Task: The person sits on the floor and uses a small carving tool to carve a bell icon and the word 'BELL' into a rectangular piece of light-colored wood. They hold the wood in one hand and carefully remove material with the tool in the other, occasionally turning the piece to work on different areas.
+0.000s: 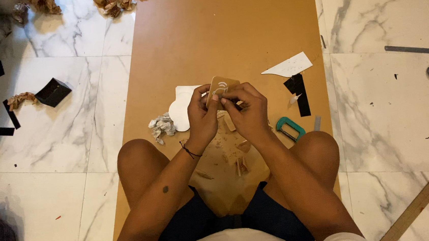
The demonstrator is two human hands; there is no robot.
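A small brown card piece (222,86) with cut-out curves is held tight between both hands, the left hand (201,117) and the right hand (247,110), just above the big brown board (228,32), where little cut scraps (230,152) are already piled, so some cutting looks done and more seems left.

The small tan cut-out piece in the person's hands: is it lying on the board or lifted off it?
Lifted: the tan piece is held by both hands, left hand and right hand, above the brown board.
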